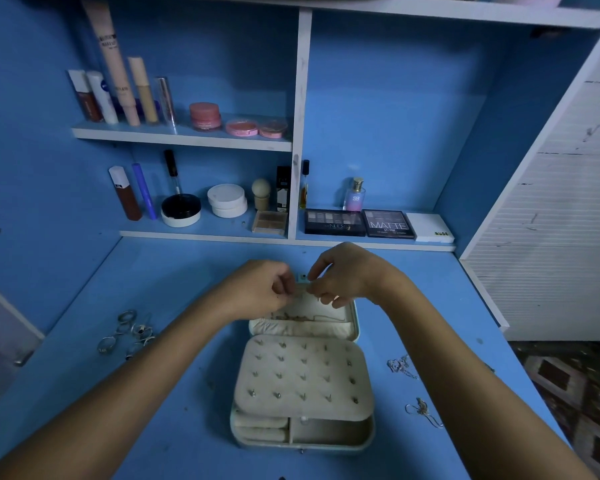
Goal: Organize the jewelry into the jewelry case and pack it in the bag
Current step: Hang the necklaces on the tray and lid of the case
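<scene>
Both hands meet over the raised lid of the pale mint, cream-lined jewelry case (352,327), the left hand (264,289) and right hand (343,275) each pinching what looks like a fine chain at the lid's top edge, though it is too small to be sure. Judging by the studs dotting the cream earring panel (302,379), the sorting is partly done: silver rings (127,332) left of the case and thin silver chains (413,389) to its right wait on the blue desk (174,282), and no bag is in view, below blue shelves of cosmetics (187,133)
</scene>
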Demonstrator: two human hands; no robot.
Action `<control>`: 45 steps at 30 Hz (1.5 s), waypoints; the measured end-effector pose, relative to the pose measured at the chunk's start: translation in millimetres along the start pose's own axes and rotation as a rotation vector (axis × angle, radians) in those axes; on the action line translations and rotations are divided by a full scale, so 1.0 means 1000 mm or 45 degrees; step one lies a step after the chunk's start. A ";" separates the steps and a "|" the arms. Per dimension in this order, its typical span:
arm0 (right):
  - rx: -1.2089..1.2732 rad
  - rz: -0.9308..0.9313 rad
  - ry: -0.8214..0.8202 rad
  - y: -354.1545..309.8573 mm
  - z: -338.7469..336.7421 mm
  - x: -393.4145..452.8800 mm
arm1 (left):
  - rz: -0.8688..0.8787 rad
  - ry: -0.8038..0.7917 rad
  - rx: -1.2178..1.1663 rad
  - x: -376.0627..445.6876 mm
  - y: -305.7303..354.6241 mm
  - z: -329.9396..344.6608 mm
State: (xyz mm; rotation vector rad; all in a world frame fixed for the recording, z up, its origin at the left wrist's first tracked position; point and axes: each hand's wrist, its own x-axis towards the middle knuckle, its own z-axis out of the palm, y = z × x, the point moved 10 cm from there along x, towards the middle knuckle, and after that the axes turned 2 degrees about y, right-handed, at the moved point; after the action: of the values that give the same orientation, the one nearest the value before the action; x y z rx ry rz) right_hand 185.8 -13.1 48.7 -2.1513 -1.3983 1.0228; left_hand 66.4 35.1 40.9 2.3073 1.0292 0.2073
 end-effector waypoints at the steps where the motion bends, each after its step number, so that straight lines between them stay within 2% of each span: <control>1: 0.005 -0.013 -0.023 -0.003 0.002 0.000 | 0.017 -0.015 0.027 -0.001 0.001 0.001; 5: 0.019 -0.085 -0.018 -0.015 0.007 0.005 | 0.071 -0.035 0.161 -0.002 0.000 0.003; 13: 0.090 -0.263 0.043 -0.043 0.012 0.001 | 0.022 0.039 0.210 -0.001 -0.016 -0.012; 17: 0.205 -0.230 0.077 -0.040 0.013 0.000 | 0.020 0.073 0.182 0.001 -0.023 -0.014; 23: 0.043 -0.140 0.020 -0.019 0.028 0.006 | 0.031 0.066 0.147 0.003 -0.025 -0.007; 32: -0.103 -0.084 0.053 0.011 0.005 0.004 | 0.064 0.044 0.138 0.006 -0.025 -0.003; 36: -0.312 -0.100 -0.022 0.022 0.011 0.002 | 0.167 -0.046 0.135 0.006 -0.011 0.012; 45: -0.378 -0.156 -0.113 0.026 0.017 0.001 | 0.267 -0.166 0.183 0.010 0.010 0.031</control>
State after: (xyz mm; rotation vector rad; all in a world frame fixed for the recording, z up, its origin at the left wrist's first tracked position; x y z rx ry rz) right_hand 189.6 -25.0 20.5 -2.2099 -1.7986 0.9231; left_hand 90.9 23.2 20.8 2.5228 0.7593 0.0660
